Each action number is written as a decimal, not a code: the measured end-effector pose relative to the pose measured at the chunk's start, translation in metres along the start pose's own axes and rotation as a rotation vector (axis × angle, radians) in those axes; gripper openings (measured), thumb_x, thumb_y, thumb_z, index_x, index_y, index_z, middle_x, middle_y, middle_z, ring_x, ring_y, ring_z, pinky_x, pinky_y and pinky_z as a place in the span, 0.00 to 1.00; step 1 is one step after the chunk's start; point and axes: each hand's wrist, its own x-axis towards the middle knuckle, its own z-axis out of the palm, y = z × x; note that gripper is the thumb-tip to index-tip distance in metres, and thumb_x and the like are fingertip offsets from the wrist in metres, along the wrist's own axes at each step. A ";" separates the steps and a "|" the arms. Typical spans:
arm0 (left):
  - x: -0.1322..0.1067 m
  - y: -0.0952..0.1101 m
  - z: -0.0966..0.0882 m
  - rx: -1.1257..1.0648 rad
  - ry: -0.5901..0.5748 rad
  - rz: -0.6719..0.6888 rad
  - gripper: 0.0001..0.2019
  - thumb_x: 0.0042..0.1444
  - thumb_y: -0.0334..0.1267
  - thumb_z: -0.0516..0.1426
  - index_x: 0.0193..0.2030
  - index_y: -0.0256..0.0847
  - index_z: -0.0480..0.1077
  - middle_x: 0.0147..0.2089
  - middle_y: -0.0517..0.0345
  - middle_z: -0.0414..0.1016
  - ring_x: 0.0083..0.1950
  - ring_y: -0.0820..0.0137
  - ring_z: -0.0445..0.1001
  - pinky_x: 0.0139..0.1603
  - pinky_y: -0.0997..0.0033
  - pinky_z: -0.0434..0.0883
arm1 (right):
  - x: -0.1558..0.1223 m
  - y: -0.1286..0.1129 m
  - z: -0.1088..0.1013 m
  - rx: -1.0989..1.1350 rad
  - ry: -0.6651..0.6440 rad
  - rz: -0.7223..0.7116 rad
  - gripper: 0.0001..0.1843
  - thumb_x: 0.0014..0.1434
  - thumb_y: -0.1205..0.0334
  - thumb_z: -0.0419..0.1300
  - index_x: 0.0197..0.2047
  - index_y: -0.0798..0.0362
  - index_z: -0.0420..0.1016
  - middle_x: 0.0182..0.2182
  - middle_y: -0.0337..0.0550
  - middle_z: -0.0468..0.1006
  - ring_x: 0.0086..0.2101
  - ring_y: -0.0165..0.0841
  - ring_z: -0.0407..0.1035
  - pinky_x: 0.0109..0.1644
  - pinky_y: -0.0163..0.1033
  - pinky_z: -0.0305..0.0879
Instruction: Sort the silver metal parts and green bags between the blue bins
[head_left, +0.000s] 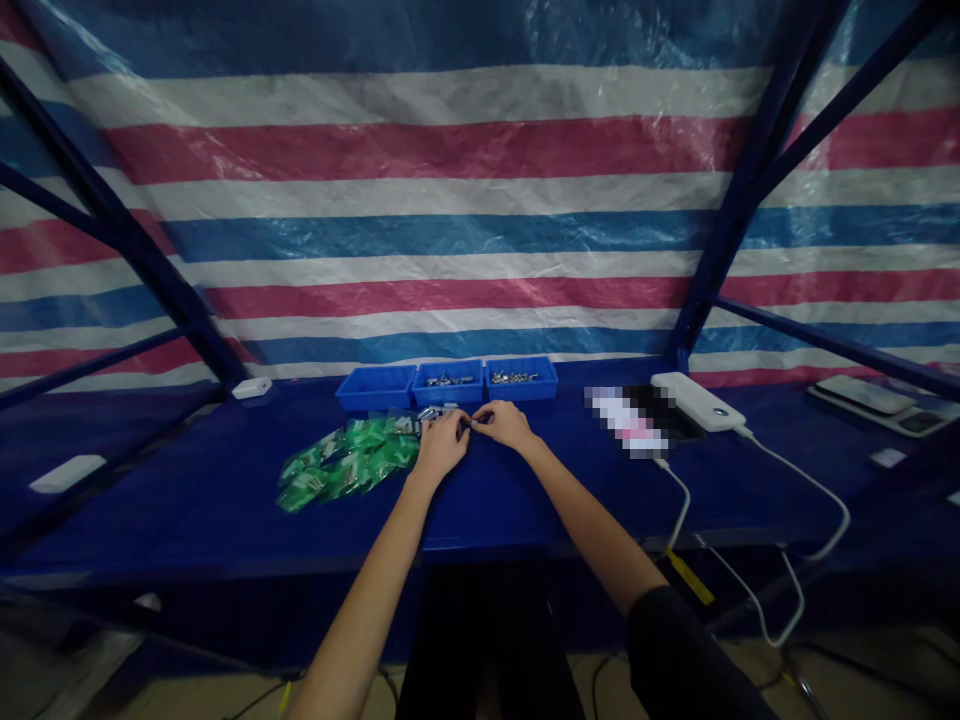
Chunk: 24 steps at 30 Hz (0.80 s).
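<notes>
My left hand [445, 442] and my right hand [505, 425] meet over the blue table, just in front of the bins. The fingertips of both are pinched close together around something small and dark that I cannot make out. Beside my left fingers lie loose shiny metal pieces [433, 411]. A heap of green-and-clear plastic bags [349, 458] spreads to the left of that hand, with small metal parts inside some of them. Behind the hands, the middle blue bin [448, 394] holds metal pieces, and the right blue bin [523, 391] holds smaller metal parts.
A left blue bin [375, 402] stands in the same row. To the right lie a phone [630, 425], a white power bank [697, 402] with white cables, and a flat scale [870, 400]. White boxes [69, 474] sit at left. Blue frame posts [720, 230] and striped sheeting [450, 240] close the back.
</notes>
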 end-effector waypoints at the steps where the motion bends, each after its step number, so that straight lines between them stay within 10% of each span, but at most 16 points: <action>1: 0.000 0.000 0.000 -0.006 0.026 -0.010 0.09 0.54 0.34 0.50 0.42 0.44 0.66 0.37 0.56 0.73 0.43 0.63 0.70 0.46 0.61 0.59 | 0.001 0.000 0.000 -0.015 0.007 0.012 0.05 0.45 0.58 0.65 0.29 0.44 0.79 0.31 0.37 0.80 0.31 0.34 0.72 0.34 0.36 0.65; 10: 0.005 0.001 -0.002 -0.136 0.231 -0.190 0.14 0.62 0.45 0.43 0.37 0.42 0.64 0.39 0.53 0.71 0.44 0.63 0.70 0.44 0.62 0.61 | 0.008 -0.009 0.002 0.422 -0.001 -0.099 0.14 0.52 0.53 0.59 0.37 0.53 0.78 0.31 0.42 0.80 0.32 0.32 0.73 0.38 0.35 0.68; 24: 0.004 0.007 -0.002 -0.080 0.157 0.023 0.11 0.60 0.41 0.46 0.37 0.43 0.68 0.39 0.55 0.69 0.44 0.66 0.68 0.46 0.63 0.62 | 0.010 -0.017 -0.001 0.645 0.056 0.046 0.16 0.50 0.52 0.58 0.34 0.56 0.77 0.28 0.42 0.78 0.28 0.29 0.71 0.33 0.33 0.67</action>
